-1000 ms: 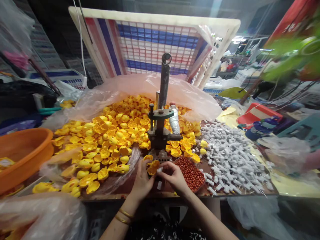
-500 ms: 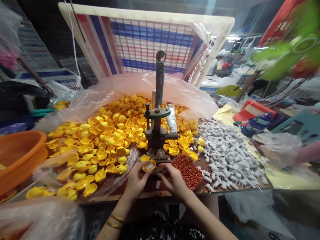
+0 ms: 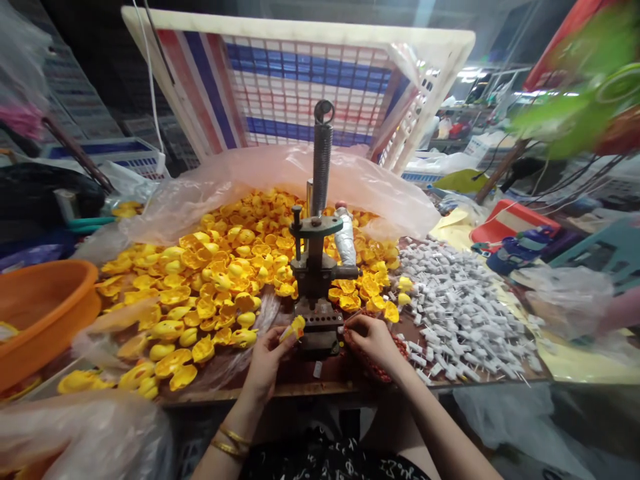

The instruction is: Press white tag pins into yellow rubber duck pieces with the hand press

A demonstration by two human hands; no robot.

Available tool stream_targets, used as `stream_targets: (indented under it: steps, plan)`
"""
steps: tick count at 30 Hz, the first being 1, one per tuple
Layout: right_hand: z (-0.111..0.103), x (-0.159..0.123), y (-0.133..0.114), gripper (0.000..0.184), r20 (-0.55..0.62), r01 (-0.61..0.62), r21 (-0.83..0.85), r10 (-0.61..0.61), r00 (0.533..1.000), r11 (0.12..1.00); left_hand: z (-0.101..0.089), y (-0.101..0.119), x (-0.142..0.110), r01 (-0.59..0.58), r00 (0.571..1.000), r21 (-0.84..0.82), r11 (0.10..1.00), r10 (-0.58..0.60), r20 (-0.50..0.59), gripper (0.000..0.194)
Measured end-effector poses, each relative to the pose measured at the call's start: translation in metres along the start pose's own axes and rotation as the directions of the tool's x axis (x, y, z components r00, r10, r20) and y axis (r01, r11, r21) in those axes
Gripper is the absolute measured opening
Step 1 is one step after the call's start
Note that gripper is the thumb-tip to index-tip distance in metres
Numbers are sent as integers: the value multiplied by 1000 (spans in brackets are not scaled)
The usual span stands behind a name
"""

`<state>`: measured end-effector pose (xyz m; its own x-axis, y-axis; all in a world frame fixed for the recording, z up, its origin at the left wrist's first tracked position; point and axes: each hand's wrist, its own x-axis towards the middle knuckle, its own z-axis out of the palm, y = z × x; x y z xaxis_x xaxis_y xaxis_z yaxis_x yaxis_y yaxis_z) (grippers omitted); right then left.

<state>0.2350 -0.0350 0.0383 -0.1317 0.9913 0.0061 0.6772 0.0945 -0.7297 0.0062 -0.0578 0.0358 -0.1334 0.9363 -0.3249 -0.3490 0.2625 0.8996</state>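
Pinched in my left hand (image 3: 266,357) is a small yellow plastic shell piece (image 3: 296,327), tilted up beside the base of a hand press (image 3: 315,267). My right hand (image 3: 375,341) reaches into a tray of reddish-brown beads (image 3: 373,363) and covers much of it. Its fingers are closed together at the tray's left side, and whatever they hold is hidden. One small white block (image 3: 317,369) lies on the table edge between my hands. Left of the press spreads a big heap of yellow shell pieces (image 3: 200,293).
White plastic blocks with thin pins (image 3: 460,307) are piled at right. An orange basin (image 3: 45,313) stands at far left. Behind the heap, a clear plastic sheet (image 3: 270,163) lies before a tilted white crate (image 3: 300,23). A green fan (image 3: 575,100) spins at upper right.
My right hand has moved right, from beside the yellow shell piece to the bead tray. My left hand has turned the piece, so the white part inside it shows less.
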Motion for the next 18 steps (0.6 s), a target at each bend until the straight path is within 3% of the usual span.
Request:
stream_targets:
  steps: [3, 5, 8, 13, 18]
  plan:
    - [20, -6, -29, 14, 38, 75, 486, -108, 993, 871, 8, 2, -2, 36, 999, -116, 993, -36, 2, 48]
    - [35, -9, -42, 14, 54, 61, 631, -122, 991, 774, 13, 3, -4, 40, 999, -139, 990, -35, 34, 46]
    - [49, -9, -52, 15, 47, 31, 726, -95, 994, 687, 15, 7, -6, 54, 998, -158, 986, -47, 50, 46]
    - [53, -9, -55, 17, 35, -29, 793, 2, 999, 608, 16, 11, -9, 58, 998, -185, 981, -51, 43, 45]
    - [56, -10, -57, 32, 244, -268, 904, 113, 963, 333, 17, 7, -10, 39, 999, -204, 978, -31, 41, 41]
